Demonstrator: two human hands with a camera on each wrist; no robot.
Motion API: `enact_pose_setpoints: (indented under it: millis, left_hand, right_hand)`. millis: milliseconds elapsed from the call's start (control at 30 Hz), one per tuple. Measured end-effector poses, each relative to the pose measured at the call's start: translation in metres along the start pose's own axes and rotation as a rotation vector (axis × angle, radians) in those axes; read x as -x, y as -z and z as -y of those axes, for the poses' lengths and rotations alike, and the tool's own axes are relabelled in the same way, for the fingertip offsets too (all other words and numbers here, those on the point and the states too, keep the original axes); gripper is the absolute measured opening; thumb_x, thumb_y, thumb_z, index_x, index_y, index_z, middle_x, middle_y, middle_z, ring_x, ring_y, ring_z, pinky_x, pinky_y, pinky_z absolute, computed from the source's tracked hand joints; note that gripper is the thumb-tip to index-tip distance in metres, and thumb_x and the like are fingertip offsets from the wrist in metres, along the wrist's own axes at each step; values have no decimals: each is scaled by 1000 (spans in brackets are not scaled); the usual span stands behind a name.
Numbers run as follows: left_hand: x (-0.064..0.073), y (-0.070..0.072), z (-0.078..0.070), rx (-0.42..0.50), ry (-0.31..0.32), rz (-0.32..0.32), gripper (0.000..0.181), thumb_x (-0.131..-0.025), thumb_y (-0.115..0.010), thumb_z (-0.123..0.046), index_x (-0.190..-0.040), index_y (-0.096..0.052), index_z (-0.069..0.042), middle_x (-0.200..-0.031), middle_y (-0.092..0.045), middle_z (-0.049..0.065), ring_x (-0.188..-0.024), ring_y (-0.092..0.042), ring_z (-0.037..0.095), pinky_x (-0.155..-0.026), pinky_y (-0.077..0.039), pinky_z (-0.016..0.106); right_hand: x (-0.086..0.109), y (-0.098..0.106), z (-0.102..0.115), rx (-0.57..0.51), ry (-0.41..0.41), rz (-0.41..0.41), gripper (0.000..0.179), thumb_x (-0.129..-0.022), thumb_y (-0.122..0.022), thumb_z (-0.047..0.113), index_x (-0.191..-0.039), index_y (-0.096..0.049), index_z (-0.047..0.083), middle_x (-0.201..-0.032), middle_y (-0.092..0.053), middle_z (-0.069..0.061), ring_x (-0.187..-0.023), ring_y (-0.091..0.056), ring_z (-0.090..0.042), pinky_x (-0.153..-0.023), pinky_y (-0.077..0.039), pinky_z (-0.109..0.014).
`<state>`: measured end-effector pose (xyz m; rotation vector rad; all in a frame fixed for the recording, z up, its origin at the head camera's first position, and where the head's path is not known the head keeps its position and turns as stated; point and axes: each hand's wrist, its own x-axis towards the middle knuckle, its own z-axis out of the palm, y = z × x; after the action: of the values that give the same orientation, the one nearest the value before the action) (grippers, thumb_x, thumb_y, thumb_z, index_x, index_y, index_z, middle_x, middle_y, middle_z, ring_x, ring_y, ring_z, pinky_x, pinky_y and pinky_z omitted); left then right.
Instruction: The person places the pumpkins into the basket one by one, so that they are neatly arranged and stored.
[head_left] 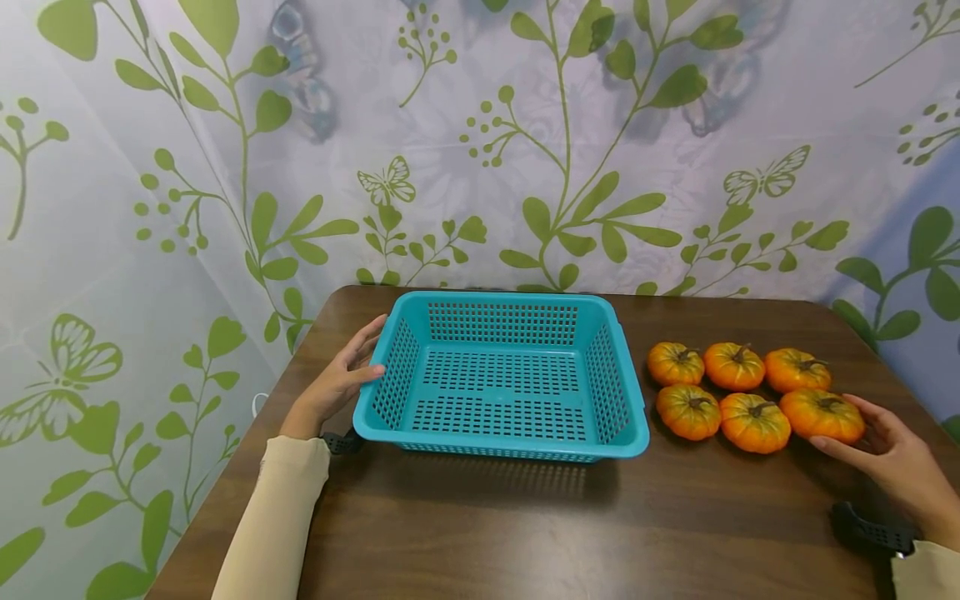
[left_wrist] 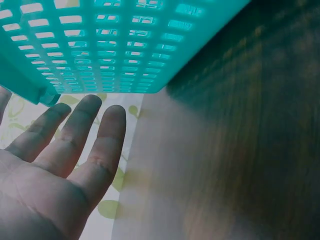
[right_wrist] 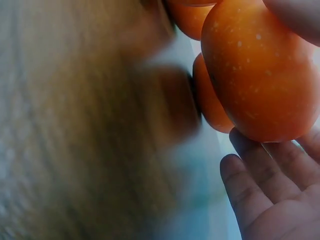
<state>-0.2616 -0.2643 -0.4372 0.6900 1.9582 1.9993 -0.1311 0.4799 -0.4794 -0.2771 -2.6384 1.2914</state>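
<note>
Left hand [head_left: 347, 375] is pretty relaxed, fingers extended and loosely spread alongside the teal basket [head_left: 500, 396], thumb up at its left rim. Right hand [head_left: 896, 454] has got the orange pumpkin [head_left: 822, 417] at the right end of the front row, thumb on one side and fingers on the other. Can't really tell if it's off the table [head_left: 525, 533] or not. Five other pumpkins [head_left: 755, 422] sit right by it, so two rows of three, all just right of the basket. Basket's got nothing in it, btw, and there's a leaf-print backdrop [head_left: 570, 233] behind everything.
</note>
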Motion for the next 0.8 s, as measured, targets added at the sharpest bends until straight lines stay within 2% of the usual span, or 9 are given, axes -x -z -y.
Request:
enact_pose_setpoints:
  millis: [133,267,400,500,600,700,800]
  left_hand:
    - [-1,-2,-1,-12,4,-6,91,-104,-66,-8,-175,-10,-13,-176,-12,29,-146,-43,27,-103,-56,34]
    - [-2,-3,-2,-19,25,-21,91,-103,-66,-6,-175,-12,-13,-176,-15,26,-145,-43,29,-103,-56,34]
    - [-3,-4,-4,-28,31,-22,92,-102,-67,-7,-175,-12,-13,-174,-17,28,-143,-46,30,-101,-57,36]
    - [-4,-4,-4,-53,34,-24,91,-102,-68,-9,-175,-13,-13,-172,-20,30,-141,-48,33,-99,-58,38]
    - [-5,-5,-3,-88,50,-35,90,-102,-68,-11,-175,-16,-15,-171,-23,28,-141,-46,36,-98,-57,38]
    - [-7,-7,-1,-109,67,-48,89,-101,-68,-10,-175,-19,-16,-171,-25,26,-141,-43,36,-99,-56,36]
    - [-9,-9,1,-102,71,-56,88,-99,-67,-7,-174,-21,-15,-168,-27,27,-139,-44,36,-99,-57,36]
  right_hand:
    - [0,2,7,6,13,-21,89,-107,-68,23,-174,-12,7,-173,-21,4,-121,-32,24,-87,-34,2]
    - [-1,4,16,-14,30,-24,89,-107,-70,20,-175,-14,12,-167,-28,10,-108,-35,23,-79,-36,2]
    - [-2,5,24,-25,55,-19,90,-105,-72,17,-175,-16,15,-165,-30,12,-106,-37,24,-80,-39,1]
    - [-3,5,33,0,73,-8,91,-105,-72,18,-175,-14,15,-173,-26,1,-119,-39,21,-83,-38,1]
    - [-3,5,44,33,77,19,93,-106,-72,21,-176,-11,16,-179,-15,-15,-135,-33,15,-82,-36,1]
    - [-4,4,55,49,89,47,94,-105,-72,22,-175,-10,12,-176,-12,-30,-138,-34,10,-79,-38,0]
    - [-6,3,65,54,115,70,95,-105,-73,20,-175,-10,9,-174,-13,-35,-139,-34,8,-77,-39,1]
